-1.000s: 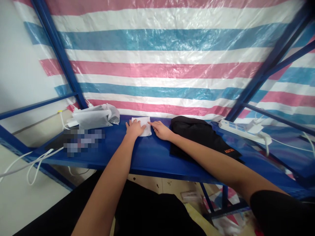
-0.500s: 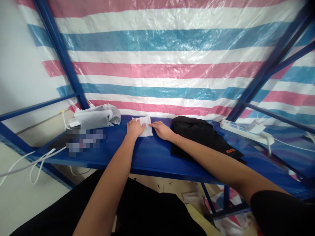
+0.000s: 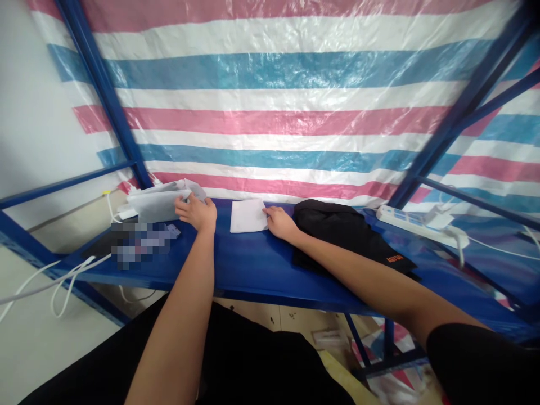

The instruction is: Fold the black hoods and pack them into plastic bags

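A square of folded white paper (image 3: 247, 216) lies flat on the blue metal shelf (image 3: 248, 264). My right hand (image 3: 280, 221) is at its right edge, index finger and thumb closed on the border and the other fingers curled. My left hand (image 3: 196, 212) is over the right end of a grey-white plastic bag (image 3: 158, 204), fingers apart and bent, close to its opening. Whether those fingertips touch the bag is hard to tell.
Folded black clothing (image 3: 337, 225) with orange lettering lies right of my right hand. A white power strip (image 3: 417, 225) sits farther right. Cables (image 3: 70, 275) and a blurred-out patch (image 3: 141, 244) are at the left. A striped plastic sheet (image 3: 270, 118) hangs behind.
My left hand has lifted off the white paper and moved left to the plastic bag. The paper is now uncovered, its right edge slightly farther right with my right hand.
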Demonstrator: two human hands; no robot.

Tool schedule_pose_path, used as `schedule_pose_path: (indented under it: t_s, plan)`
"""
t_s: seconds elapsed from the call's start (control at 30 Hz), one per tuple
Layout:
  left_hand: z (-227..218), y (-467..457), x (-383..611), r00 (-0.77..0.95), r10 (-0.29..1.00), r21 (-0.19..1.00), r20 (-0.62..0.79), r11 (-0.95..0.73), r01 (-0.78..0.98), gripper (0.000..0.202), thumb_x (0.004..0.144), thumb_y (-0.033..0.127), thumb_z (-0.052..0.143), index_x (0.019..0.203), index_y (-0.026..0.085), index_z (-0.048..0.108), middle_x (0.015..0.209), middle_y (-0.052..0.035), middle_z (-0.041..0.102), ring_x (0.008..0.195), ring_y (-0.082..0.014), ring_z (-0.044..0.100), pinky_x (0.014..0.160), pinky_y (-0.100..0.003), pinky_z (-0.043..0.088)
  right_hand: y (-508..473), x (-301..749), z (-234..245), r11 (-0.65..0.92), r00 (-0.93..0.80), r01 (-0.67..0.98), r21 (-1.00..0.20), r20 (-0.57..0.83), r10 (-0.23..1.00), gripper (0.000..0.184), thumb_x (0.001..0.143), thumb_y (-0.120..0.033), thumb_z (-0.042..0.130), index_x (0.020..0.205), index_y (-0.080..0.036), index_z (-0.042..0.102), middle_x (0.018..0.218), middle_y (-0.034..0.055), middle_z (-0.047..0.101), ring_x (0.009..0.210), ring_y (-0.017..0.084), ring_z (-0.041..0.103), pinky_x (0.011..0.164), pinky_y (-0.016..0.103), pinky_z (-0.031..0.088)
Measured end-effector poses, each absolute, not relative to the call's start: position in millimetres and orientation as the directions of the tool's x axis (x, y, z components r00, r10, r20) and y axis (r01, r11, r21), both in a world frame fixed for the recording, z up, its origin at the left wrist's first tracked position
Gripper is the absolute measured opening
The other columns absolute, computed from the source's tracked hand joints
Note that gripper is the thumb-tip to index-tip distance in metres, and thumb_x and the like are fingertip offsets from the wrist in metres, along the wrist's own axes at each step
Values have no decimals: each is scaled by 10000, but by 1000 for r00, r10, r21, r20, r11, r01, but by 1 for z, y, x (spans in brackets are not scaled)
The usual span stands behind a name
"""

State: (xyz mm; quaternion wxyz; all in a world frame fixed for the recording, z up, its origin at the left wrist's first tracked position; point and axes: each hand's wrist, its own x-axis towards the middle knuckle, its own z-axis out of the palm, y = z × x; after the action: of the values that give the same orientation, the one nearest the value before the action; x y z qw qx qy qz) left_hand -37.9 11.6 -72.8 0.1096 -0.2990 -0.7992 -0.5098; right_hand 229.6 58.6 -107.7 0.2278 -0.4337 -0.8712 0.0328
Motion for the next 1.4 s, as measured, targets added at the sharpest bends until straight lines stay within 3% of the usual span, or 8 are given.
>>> schedule_pose_path:
  t_s: [0.5, 0.73, 0.83, 0.93, 1.07, 1.23, 1.33, 1.4]
  plan:
    - [-77, 15, -39, -762, 462, 784, 454, 199, 587, 505, 950, 195, 618, 1452, 142, 627, 1678, -232, 502, 1556, -482, 408, 1250, -747, 352, 42, 219, -108, 629, -576, 761, -159, 280, 768, 657, 1013, -151, 466, 1668, -102, 472, 1543, 228, 577, 1349, 384, 592, 1176, 533, 474]
    - [-67, 20, -33, -651, 399, 750, 646, -171, 639, 543, 978, 256, 720, 1481, 115, 570, 1618, -257, 524, 1575, -366, 478, 1334, -484, 369, 48, 220, -114, 817, -751, 544, -192, 323, 576, 645, 1024, -119, 436, 1667, -105, 486, 1558, 214, 607, 1411, 354, 580, 1231, 560, 442]
    - [-62, 17, -24, -595, 350, 690, 723, -324, 648, 377, 998, 241, 694, 1368, 174, 655, 1489, -185, 644, 1451, -307, 608, 1228, -432, 500, 54, 219, -115, 822, -725, 478, -309, 389, 568, 612, 1008, -97, 452, 1611, -107, 555, 1505, 212, 666, 1408, 322, 614, 1248, 544, 450]
    - [-56, 12, -12, -593, 396, 712, 701, -438, 549, 230, 1022, 282, 671, 1223, 188, 733, 1307, -135, 751, 1219, -267, 738, 1062, -393, 604, 63, 224, -103, 672, -488, 454, -585, 467, 737, 624, 1058, -217, 501, 1675, -139, 459, 1491, 213, 674, 1332, 298, 683, 1165, 507, 550]
    - [-52, 9, 7, -518, 556, 755, 650, -548, 360, 168, 979, 320, 725, 1068, 191, 785, 980, -72, 814, 946, -229, 797, 887, -345, 648, 71, 253, -65, 573, -178, 298, -763, 546, 819, 1006, 966, -485, 753, 1782, -250, 213, 1719, 228, 447, 1443, 352, 610, 1089, 516, 610]
    - [-54, 9, 25, -348, 631, 719, 693, -636, 279, 89, 940, 272, 741, 968, 191, 764, 1035, -76, 826, 997, -223, 804, 941, -342, 643, 60, 296, -43, 577, -257, 203, -791, 526, 811, 642, 815, -612, 902, 1309, -229, 754, 1257, 126, 794, 1148, 312, 756, 1030, 502, 640]
    - [-58, 9, 27, -217, 658, 685, 721, -631, 365, 40, 957, 226, 704, 978, 206, 732, 1046, -68, 815, 1004, -221, 794, 940, -350, 637, 51, 306, -52, 524, -241, 154, -838, 482, 842, 517, 782, -660, 911, 982, -200, 785, 936, 79, 814, 898, 266, 788, 975, 481, 658]
    - [-62, 9, 26, -131, 636, 605, 761, -622, 497, 70, 955, 160, 668, 975, 221, 695, 1060, -66, 795, 1044, -226, 775, 957, -367, 627, 49, 308, -59, 522, -216, 117, -845, 492, 844, 553, 745, -670, 933, 993, -204, 766, 938, 74, 820, 880, 262, 805, 966, 468, 664]
